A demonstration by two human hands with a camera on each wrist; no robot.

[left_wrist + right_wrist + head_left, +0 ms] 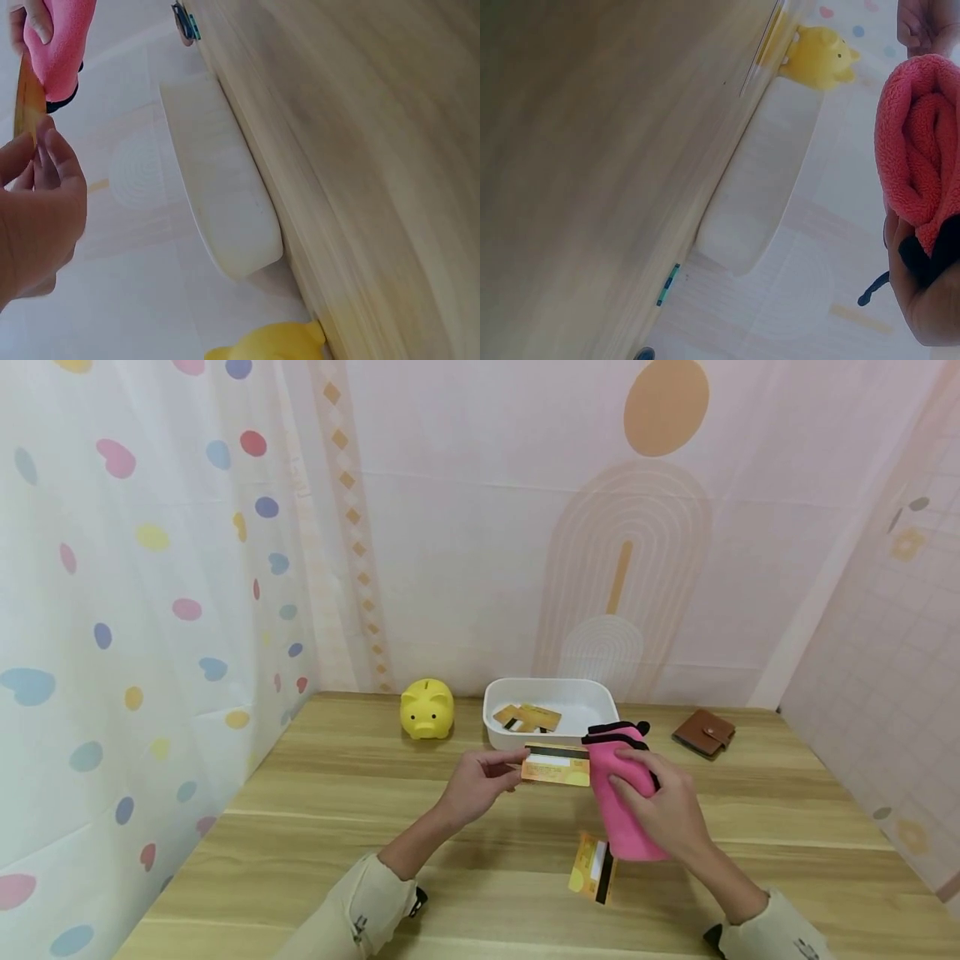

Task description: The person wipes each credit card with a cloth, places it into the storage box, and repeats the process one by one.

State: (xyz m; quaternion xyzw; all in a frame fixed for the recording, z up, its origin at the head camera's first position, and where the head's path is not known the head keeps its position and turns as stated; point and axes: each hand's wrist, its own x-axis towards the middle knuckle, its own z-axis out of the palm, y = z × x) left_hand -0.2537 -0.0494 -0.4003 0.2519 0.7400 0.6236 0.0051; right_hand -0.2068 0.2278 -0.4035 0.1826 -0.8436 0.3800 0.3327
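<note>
My left hand (pixel 480 783) pinches an orange-yellow bank card (pixel 556 766) by its left end. The card's black stripe and white panel show in the head view, and its right end meets a folded pink towel (pixel 626 802) with black trim. Around this towel my right hand (pixel 667 802) grips, fingers and thumb pressed into the cloth. The right wrist view shows the thick folded layers of the towel (pixel 919 150) end-on. Another bank card (pixel 592 868), striped side up, lies on the table just below the towel's left edge, overlapped by it in the head view.
Behind my hands stands a white plastic bin (pixel 588 702) with several bank cards (pixel 536 718) in it. A yellow piggy bank (pixel 427 710) stands to its left. At the right rear lies a brown wallet (pixel 703 732). Patterned curtains (pixel 450 527) hang behind the wooden table (pixel 300 827).
</note>
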